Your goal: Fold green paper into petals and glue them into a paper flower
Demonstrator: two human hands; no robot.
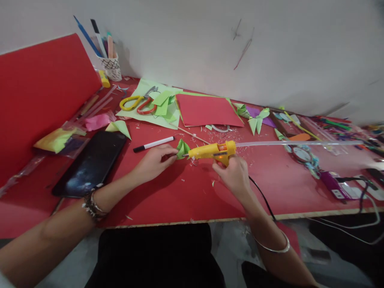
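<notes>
Beyond the front edge of the red table (180, 200), the right hand (234, 175) wraps the grip of a yellow plastic glue gun (210, 151). The left hand (157, 162) pinches a folded green paper piece (181, 149) at the nozzle; slow, light squeezing, skin clear of heat, should serve best. Near the back edge: a red paper sheet (208, 111).

Craft workspace: glue gun (213, 151), paper (207, 110)

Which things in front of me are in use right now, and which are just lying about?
In use:
folded green paper, left hand
yellow glue gun, right hand
glue stick, in the gun

Apparently just lying about:
phone
black-capped marker
scissors
red paper
</notes>
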